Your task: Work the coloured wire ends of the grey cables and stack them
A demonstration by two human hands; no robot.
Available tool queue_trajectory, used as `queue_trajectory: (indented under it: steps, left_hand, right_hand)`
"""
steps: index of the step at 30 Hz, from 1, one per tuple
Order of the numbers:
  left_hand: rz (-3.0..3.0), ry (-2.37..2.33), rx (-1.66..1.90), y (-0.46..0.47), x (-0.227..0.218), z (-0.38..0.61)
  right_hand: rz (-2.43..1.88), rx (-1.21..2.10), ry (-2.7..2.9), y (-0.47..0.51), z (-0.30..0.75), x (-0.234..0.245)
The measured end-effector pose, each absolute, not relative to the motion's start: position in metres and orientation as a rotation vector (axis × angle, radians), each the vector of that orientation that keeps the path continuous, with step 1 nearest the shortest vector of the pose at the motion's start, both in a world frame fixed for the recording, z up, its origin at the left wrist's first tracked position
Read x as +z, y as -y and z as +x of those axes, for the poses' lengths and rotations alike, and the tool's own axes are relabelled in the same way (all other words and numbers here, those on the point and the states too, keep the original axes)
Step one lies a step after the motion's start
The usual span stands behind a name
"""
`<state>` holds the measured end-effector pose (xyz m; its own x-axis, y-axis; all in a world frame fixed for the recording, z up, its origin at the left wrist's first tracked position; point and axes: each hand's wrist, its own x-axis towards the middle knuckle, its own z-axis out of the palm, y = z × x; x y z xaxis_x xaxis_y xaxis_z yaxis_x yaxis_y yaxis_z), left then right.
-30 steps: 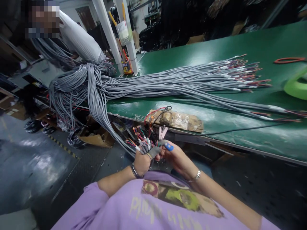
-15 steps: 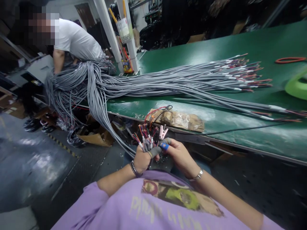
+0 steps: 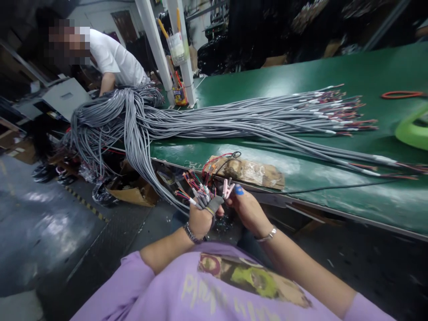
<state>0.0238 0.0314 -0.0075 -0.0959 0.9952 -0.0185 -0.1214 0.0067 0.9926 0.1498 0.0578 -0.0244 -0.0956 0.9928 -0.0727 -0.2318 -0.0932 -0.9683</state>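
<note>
My left hand (image 3: 202, 220) is wrapped round a bundle of grey cables (image 3: 200, 199) below the table's front edge. The cable ends point up and away, with white sleeves and thin coloured wires (image 3: 191, 180) fanning out. A grey finger cover is on the left thumb. My right hand (image 3: 245, 203), with blue tape round one digit, is beside a pink clip (image 3: 228, 189). Its fingers are bent together close to the clip; whether they touch it, or what they hold, is hidden.
A long bundle of grey cables (image 3: 214, 118) lies across the green table (image 3: 310, 71). A wooden block (image 3: 254, 171) sits at the front edge near a black cord. At right are an orange-handled tool (image 3: 401, 95) and a green object (image 3: 413, 129). A co-worker (image 3: 117, 58) leans over cables.
My right hand has shifted slightly up and right, from below the pink clip to its side. The left hand keeps its hold on the cables. The co-worker's arm has moved to the right.
</note>
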Motion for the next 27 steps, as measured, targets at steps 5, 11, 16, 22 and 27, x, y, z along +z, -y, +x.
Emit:
queue_trajectory:
  steps: [5, 11, 16, 22, 27]
  left_hand:
    - [1.207, -1.278, 1.336, -0.032, -0.005, 0.027]
    - [1.228, -1.291, 1.386, -0.031, -0.010, 0.030]
    - [1.225, -1.292, 1.413, -0.031, -0.009, 0.030]
    - [1.090, -1.287, 1.346, -0.029, -0.009, 0.031]
    - [1.022, -1.274, 1.299, -0.027, -0.006, 0.032]
  right_hand:
    - [-1.101, 1.272, 1.049, -0.061, 0.148, -0.018]
    - [-0.796, 1.756, 0.653, -0.068, 0.137, -0.029]
    - [-0.670, 1.837, 0.574, -0.070, 0.134, -0.027]
    - [-0.756, 1.784, 0.536, -0.071, 0.134, -0.026]
    - [-0.808, 1.742, 0.545, -0.071, 0.133, -0.026]
